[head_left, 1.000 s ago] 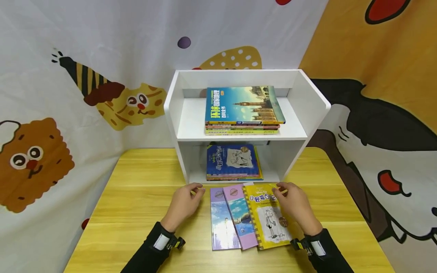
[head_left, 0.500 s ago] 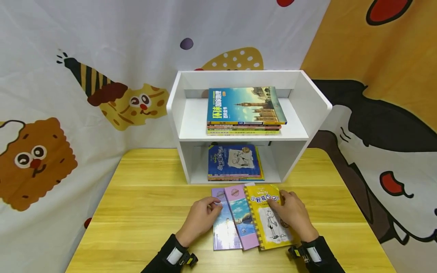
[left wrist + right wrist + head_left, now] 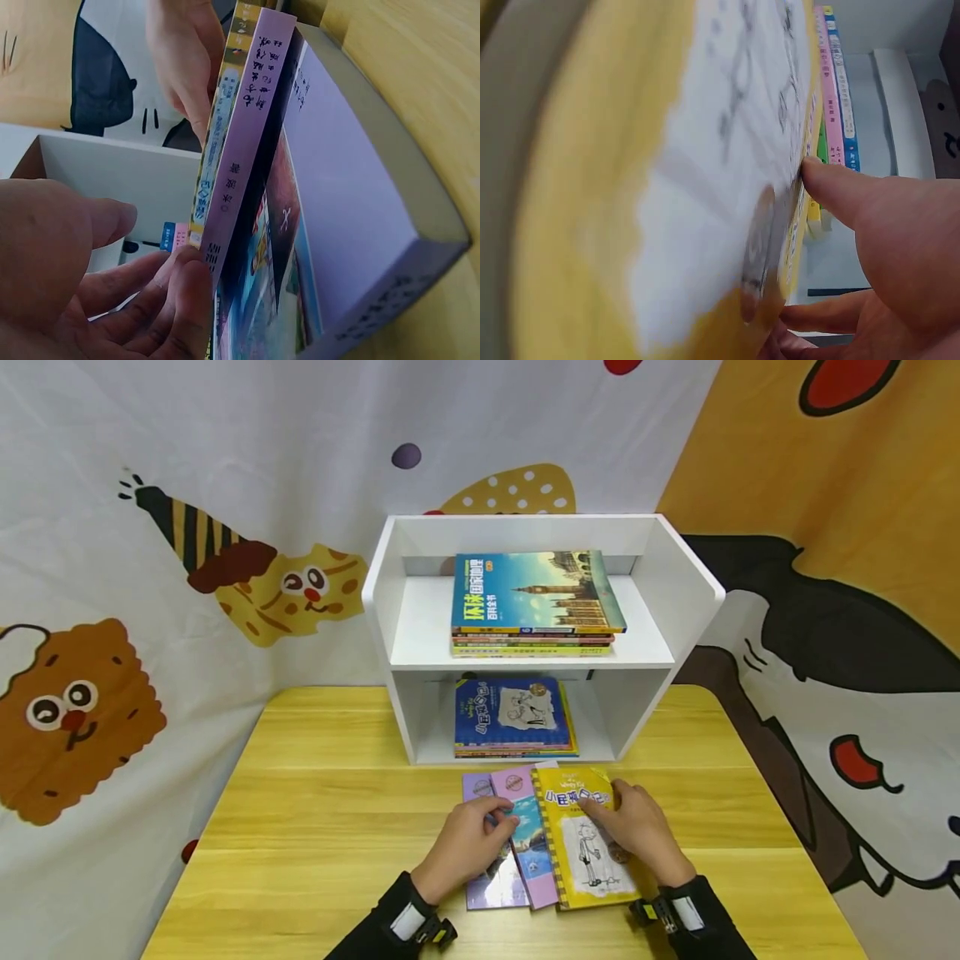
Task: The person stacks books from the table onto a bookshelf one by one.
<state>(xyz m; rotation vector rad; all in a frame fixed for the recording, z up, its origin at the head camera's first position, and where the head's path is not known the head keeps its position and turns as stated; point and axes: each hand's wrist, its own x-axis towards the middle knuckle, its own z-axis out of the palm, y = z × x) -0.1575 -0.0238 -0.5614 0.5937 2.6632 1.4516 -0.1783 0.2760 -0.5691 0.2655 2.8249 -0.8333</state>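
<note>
Three books overlap on the table in front of the shelf. The yellow comic-style book (image 3: 588,860) lies on top at the right, over a pink book (image 3: 542,885), with a lilac book (image 3: 498,893) lowest at the left. My right hand (image 3: 637,831) pinches the yellow book at its right edge; its thumb (image 3: 832,184) rests on the cover and its fingers are at the edge. Over the lilac book is my left hand (image 3: 465,847), fingers loosely bent. In the left wrist view its fingertips reach the pink book's spine (image 3: 247,127), the thumb apart from it.
Behind the books stands a white two-tier shelf (image 3: 525,666). Its upper tier bears a stack topped by a blue-green geography book (image 3: 536,593); the lower tier holds a stack under a dark blue book (image 3: 510,714). A printed curtain (image 3: 262,460) hangs behind the wooden table (image 3: 300,827).
My left hand has moved right, from bare table to over the lilac and pink books. The right hand has shifted left onto the yellow book, which has slid slightly left.
</note>
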